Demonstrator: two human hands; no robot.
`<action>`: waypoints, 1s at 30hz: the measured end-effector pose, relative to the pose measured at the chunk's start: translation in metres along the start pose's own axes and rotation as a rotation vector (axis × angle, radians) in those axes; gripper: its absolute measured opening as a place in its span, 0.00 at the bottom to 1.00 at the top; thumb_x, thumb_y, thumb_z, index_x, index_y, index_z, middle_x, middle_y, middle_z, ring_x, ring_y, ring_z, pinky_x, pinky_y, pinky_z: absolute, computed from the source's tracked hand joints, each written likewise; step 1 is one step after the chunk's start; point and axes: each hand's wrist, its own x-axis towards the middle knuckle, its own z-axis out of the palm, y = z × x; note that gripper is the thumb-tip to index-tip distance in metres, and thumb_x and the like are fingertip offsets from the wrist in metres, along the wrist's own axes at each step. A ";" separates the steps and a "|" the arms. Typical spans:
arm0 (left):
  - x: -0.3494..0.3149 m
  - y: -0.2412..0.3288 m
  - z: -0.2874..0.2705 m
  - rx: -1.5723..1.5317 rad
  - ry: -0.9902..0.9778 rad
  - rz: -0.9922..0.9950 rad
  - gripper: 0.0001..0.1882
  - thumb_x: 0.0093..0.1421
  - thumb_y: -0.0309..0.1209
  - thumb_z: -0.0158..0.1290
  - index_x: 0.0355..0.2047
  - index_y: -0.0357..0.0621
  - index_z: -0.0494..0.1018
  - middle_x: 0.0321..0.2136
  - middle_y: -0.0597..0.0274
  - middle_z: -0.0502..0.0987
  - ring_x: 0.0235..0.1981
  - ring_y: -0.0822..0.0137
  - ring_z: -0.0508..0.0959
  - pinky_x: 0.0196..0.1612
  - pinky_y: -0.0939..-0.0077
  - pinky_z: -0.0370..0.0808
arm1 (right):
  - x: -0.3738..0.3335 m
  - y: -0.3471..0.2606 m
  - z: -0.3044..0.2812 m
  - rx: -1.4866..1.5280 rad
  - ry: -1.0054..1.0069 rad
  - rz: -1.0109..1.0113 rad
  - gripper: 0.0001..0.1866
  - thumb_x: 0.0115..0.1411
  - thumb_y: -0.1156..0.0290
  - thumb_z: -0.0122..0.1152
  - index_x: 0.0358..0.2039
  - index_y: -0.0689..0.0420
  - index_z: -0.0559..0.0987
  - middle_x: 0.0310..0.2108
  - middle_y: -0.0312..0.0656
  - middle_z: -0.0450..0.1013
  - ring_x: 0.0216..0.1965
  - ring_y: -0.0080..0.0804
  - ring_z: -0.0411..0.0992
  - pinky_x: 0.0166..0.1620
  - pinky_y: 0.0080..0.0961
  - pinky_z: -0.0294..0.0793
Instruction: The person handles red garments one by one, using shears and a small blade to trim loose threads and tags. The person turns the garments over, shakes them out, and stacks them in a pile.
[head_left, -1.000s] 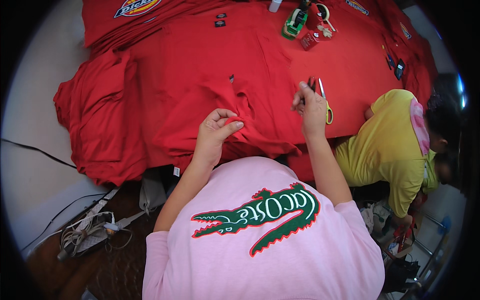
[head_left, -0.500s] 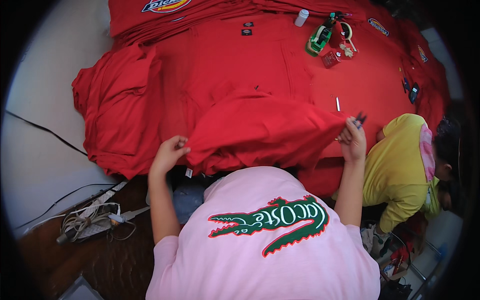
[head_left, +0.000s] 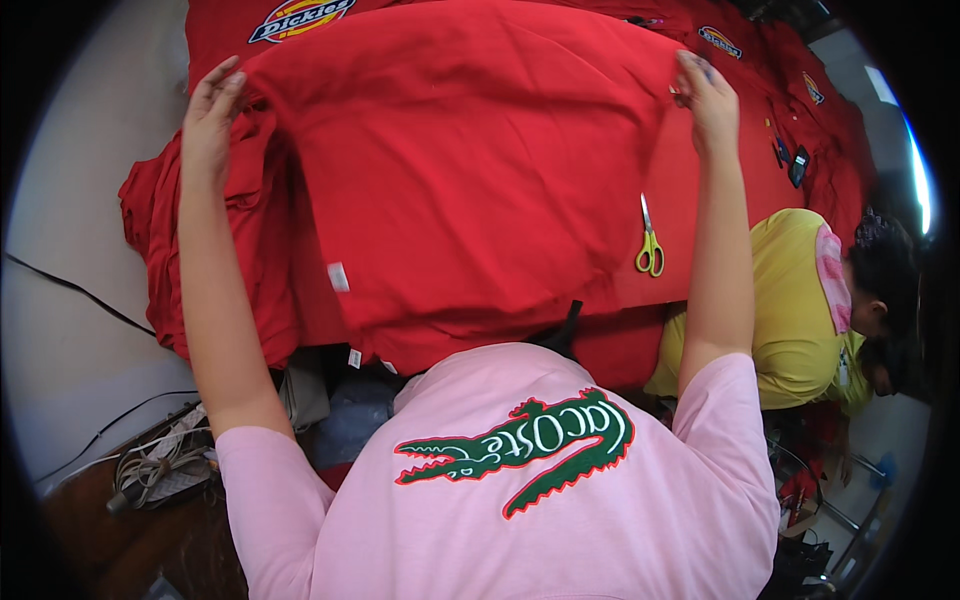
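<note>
A red shirt (head_left: 470, 150) is spread wide between my hands over the work table, with a small white label (head_left: 338, 277) near its lower left edge. My left hand (head_left: 213, 115) is raised at the far left, fingers closed on one corner of the cloth. At the far right my right hand (head_left: 708, 95) pinches the opposite corner. A small dark bit shows at its fingers, where the earlier frame has thread snips. Scissors (head_left: 650, 245) with yellow-green handles lie on the red table surface, right of the cloth. The raised shirt hides the table's middle.
Heaped red garments (head_left: 225, 220) lie at the left, and more printed red garments (head_left: 720, 42) at the back right. A dark phone-like object (head_left: 798, 166) rests near the right edge. A person in a yellow top (head_left: 790, 310) bends at the right. Cables (head_left: 160, 465) are bundled lower left.
Both hands have moved away from me, up and wider apart, lifting and stretching the red shirt. It now covers the tape dispenser and white bottle. The scissors' handles have come into view.
</note>
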 end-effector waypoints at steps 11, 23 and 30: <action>-0.235 -0.166 0.048 0.524 -0.101 -0.156 0.12 0.62 0.24 0.61 0.47 0.38 0.82 0.54 0.51 0.80 0.59 0.55 0.78 0.65 0.64 0.71 | -0.190 0.159 -0.022 -0.977 -0.364 -0.072 0.18 0.68 0.75 0.51 0.57 0.58 0.76 0.50 0.55 0.78 0.51 0.56 0.77 0.53 0.49 0.75; -0.279 -0.153 0.032 0.604 0.157 -0.198 0.20 0.61 0.18 0.56 0.53 0.46 0.79 0.59 0.56 0.74 0.53 0.58 0.80 0.53 0.67 0.78 | -0.223 0.133 -0.025 -0.900 -0.556 -0.292 0.35 0.55 0.76 0.66 0.66 0.49 0.73 0.64 0.50 0.68 0.60 0.51 0.70 0.60 0.43 0.73; -0.253 -0.162 0.049 0.812 0.079 0.014 0.14 0.63 0.22 0.57 0.48 0.49 0.80 0.53 0.61 0.78 0.53 0.52 0.80 0.55 0.59 0.77 | -0.207 0.158 -0.005 -0.879 -0.430 -0.284 0.13 0.61 0.77 0.62 0.46 0.54 0.85 0.50 0.41 0.80 0.53 0.45 0.75 0.57 0.38 0.75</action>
